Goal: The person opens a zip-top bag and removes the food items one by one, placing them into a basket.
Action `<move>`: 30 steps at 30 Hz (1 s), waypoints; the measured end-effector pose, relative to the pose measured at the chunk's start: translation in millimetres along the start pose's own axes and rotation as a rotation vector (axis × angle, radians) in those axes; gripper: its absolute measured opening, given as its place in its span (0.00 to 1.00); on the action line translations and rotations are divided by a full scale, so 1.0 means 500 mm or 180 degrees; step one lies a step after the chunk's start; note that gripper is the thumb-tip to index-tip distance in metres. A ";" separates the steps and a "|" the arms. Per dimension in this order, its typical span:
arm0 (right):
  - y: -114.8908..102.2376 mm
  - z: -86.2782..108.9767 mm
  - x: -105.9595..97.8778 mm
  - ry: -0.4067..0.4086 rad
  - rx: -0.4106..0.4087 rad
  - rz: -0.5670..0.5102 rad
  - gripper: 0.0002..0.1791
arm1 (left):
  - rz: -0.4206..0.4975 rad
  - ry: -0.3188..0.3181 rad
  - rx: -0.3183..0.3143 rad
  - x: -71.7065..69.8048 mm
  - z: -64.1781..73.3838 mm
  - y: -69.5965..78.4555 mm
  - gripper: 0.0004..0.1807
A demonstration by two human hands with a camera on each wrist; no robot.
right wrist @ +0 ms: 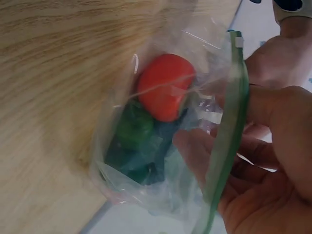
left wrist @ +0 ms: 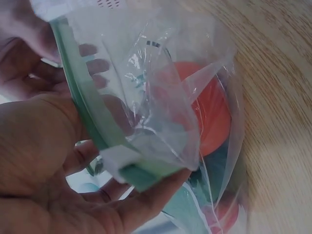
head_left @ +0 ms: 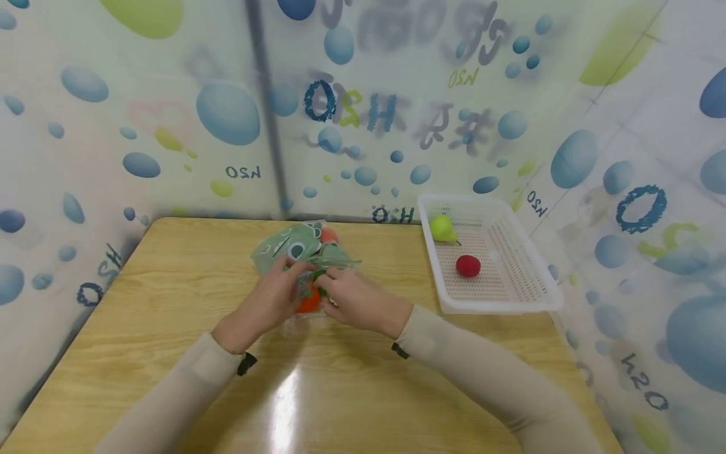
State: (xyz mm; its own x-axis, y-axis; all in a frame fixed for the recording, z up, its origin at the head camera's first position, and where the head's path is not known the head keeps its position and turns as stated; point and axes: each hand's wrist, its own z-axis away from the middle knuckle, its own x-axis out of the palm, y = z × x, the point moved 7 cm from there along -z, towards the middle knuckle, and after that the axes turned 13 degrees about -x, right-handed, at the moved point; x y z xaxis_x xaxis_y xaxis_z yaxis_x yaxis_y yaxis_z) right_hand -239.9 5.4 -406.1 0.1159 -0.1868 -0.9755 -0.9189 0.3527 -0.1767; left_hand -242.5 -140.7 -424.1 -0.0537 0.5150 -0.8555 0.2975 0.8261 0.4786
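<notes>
The zip bag [head_left: 272, 251] sits toward the far edge of the worktop [head_left: 170, 309], its green strip [left wrist: 80, 100] in the bent, mostly closed fingers of the left hand [head_left: 275, 296] and, as best I can tell, pinched by the right hand [head_left: 360, 297] too. Handling that mouth well means, I'd say, a light, even hold with the round red piece [right wrist: 165, 87] kept clear; creased film blurs the dark green contents beside it.

Mirrored "H2O" [head_left: 350, 108] (repeatedly) on the walls [head_left: 386, 144]
</notes>
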 end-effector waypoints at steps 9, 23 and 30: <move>0.029 -0.004 0.033 -0.0138 0.0299 0.0158 0.21 | 0.0079 -0.0051 -0.0203 -0.001 -0.007 -0.011 0.27; 0.037 -0.031 0.086 -0.0291 0.0437 0.0377 0.27 | 0.0136 -0.0091 -0.0372 0.008 -0.007 -0.019 0.23; 0.041 -0.040 0.105 -0.0358 0.0520 0.0511 0.34 | 0.0162 -0.0137 -0.0380 0.009 -0.005 -0.014 0.24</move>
State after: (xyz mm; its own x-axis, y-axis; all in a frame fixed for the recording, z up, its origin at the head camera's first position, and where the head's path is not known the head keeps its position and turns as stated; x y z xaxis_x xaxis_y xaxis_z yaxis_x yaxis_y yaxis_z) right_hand -260.1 -15.6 -458.3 0.0232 -0.0165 -0.9996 -0.8569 0.5147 -0.0284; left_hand -247.2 -143.3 -430.7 0.0003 0.5487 -0.8360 0.1830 0.8219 0.5395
